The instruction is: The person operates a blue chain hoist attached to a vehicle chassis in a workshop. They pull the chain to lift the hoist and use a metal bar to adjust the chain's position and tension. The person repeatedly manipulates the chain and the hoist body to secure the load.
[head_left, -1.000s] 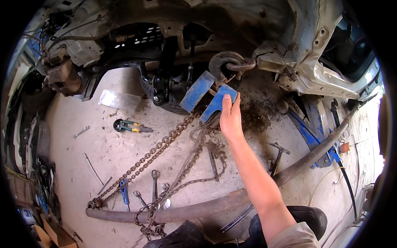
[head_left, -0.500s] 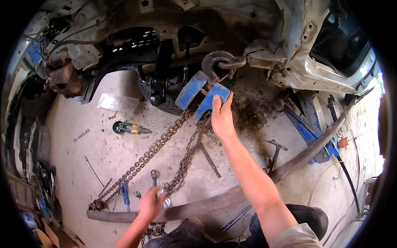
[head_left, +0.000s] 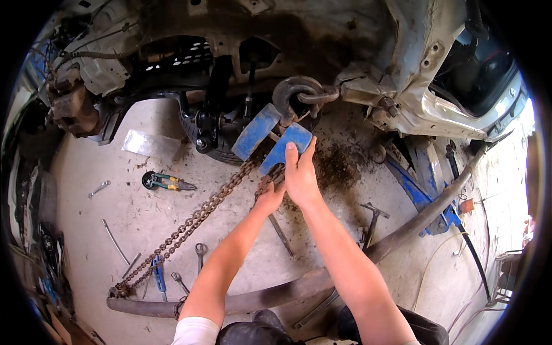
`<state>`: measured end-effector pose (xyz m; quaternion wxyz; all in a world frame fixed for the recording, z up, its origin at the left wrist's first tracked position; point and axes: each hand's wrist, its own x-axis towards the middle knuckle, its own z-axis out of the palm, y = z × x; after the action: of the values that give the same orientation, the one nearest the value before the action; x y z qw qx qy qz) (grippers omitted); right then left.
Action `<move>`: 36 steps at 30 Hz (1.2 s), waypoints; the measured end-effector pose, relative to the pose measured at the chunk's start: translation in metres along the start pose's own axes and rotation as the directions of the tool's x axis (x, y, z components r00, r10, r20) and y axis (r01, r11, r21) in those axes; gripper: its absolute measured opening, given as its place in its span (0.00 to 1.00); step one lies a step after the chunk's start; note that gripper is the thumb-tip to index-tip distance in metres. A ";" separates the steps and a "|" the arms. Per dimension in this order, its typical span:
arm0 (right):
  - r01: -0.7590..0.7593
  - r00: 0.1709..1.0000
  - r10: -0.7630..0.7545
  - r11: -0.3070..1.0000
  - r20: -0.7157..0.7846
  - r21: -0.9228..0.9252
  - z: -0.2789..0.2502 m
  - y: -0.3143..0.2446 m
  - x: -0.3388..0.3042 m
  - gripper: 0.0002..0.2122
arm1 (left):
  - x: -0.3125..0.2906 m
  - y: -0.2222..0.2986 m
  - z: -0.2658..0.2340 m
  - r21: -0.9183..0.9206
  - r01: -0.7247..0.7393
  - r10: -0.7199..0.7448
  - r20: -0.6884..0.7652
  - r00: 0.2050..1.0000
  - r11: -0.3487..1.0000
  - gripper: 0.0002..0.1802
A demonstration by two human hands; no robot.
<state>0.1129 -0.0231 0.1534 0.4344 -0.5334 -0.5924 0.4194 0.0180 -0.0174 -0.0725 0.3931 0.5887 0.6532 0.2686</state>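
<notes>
Blue hoist block point(head_left: 287, 144) sits mid-scene, slung under the big hook point(head_left: 290, 95), tilted, its slanting chain point(head_left: 201, 213) running near-left to the left end of the long pipe point(head_left: 276, 292). Right hand point(head_left: 302, 172) grips the block's right half, thumb on the face, fingers round the right edge. Left hand point(head_left: 270, 198) looks closed round the hand chain point(head_left: 271, 177) just below the block; fingers partly hidden, so can't confirm how full the grip is. Main risk, my read: pinched fingers, if the chain runs into the block with the left hand that close. Second: block twisting or swinging if the right hand slips, since it only hangs between hook and chain. Third: if the slanting chain is loaded (it looks fairly straight) and its wrap at the pipe end slides off, chain or pipe could jump toward the person. Hook slipping at the metal clamp point(head_left: 365, 83) on the right would do much the same. Vs half a second ago: left hand was low on the near-left, over the pipe, off the chain; now it's up at the block. Right hand hasn't left the block.
</notes>
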 end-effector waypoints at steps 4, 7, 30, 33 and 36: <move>-0.065 0.998 0.065 0.998 -0.017 -0.015 -0.016 0.005 0.003 0.37 | -0.031 0.057 0.004 -0.280 0.015 0.002 0.062 0.998 0.960 0.31; -0.085 0.996 0.085 0.996 -0.019 0.009 -0.011 0.004 0.002 0.37 | -0.084 0.069 -0.013 -0.314 0.040 -0.069 -0.083 0.994 0.949 0.25; -0.137 0.991 0.135 0.980 0.021 0.147 -0.008 -0.007 -0.003 0.36 | -0.828 -0.042 -0.234 0.406 0.896 -0.880 -0.473 0.035 -0.182 0.24; -0.065 0.998 0.067 0.995 -0.021 0.080 -0.007 0.002 -0.001 0.36 | -0.745 -0.105 -0.220 0.550 0.771 -0.770 -0.323 0.551 0.321 0.28; -0.060 0.998 0.061 0.997 -0.031 0.039 -0.011 0.001 0.001 0.36 | -0.485 -0.049 -0.152 0.175 0.435 -0.404 -0.188 0.896 0.883 0.15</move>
<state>0.1242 -0.0218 0.1554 0.4409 -0.5495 -0.5609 0.4348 -0.1363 -0.4835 0.0664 0.3280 0.4506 0.8170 0.1481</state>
